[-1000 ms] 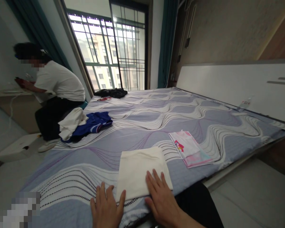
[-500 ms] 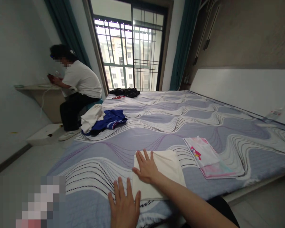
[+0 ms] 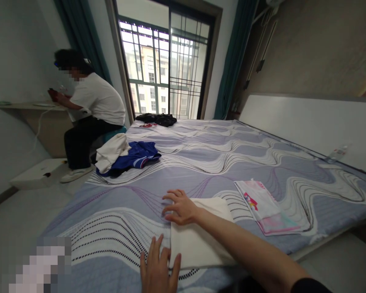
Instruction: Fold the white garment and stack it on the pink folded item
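A cream cloth (image 3: 201, 248), folded into a flat rectangle, lies on the patterned bedsheet (image 3: 116, 264) in front of me. My right hand (image 3: 179, 207) is over its far left corner, fingers bent and apart, reaching past the edge; whether they touch the cloth I cannot tell. By the near left edge of the cloth is my left hand (image 3: 159, 264), fingers spread, thumb close to the cloth's side. Part of the cloth is hidden under my right forearm. To its right lies a flat folded white and pink piece (image 3: 265, 207) with a colourful printed figure.
White and blue clothes (image 3: 128, 156) lie heaped at the bed's left edge. A black bundle (image 3: 157, 119) sits at the far end. A clear bottle (image 3: 338, 154) lies by the headboard (image 3: 299, 122). A person (image 3: 94, 101) sits at a small desk on the left.
My right hand has shifted left from lying flat on the cloth to its far left corner, its fingers now bent. My left hand stays beside the cloth. The view has turned slightly.
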Motion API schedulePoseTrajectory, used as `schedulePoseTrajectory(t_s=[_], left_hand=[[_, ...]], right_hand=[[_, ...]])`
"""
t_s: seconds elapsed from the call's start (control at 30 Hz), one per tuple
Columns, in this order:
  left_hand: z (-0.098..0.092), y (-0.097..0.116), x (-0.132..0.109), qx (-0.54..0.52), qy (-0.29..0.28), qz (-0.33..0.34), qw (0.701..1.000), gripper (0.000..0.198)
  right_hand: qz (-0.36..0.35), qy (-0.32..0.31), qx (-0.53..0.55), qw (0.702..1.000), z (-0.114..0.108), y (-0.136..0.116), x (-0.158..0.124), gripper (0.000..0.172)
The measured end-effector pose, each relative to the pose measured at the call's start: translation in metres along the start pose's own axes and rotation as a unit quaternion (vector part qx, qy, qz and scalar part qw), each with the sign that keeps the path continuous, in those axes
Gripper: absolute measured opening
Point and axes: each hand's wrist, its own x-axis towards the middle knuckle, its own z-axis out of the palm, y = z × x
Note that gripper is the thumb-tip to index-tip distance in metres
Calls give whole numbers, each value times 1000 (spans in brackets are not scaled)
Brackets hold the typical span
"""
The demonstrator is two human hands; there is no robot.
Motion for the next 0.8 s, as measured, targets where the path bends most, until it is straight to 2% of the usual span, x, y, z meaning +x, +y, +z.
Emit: schedulePoseTrajectory(t_s=[0.07,0.13,0.17,0.27,0.33,0.4,0.47,0.6,0.7,0.8], left_hand=[[-2,3,2,-109,-14,-31,993,25],[-3,11,3,-228,-23,-83,970,27],[-3,17,3,-285,-22,-113,951,29],[0,39,3,-438,29,-195,877,37],[4,56,2,-510,71,-226,827,50],[8,72,2,-544,72,-233,803,70],[13,91,1,-532,36,-224,816,79],[22,138,3,-449,-12,-201,871,58],[27,178,4,-432,-3,-142,891,44],[36,218,1,-474,-31,-54,878,44]], right_hand=[[-143,-19,16,989,1,-6,-5,28],[-224,-30,31,974,9,-13,-10,32],[-240,-19,36,970,13,-17,-12,35],[-214,78,32,973,15,-25,-18,48],[-173,174,20,969,0,-31,-23,50],[-147,276,10,950,-27,-37,-29,50],[-123,375,8,919,-60,-44,-40,49],[-31,535,9,844,-123,-50,-76,48],[49,597,-4,801,-165,-45,-119,48],[118,627,-26,769,-200,-33,-174,50]])
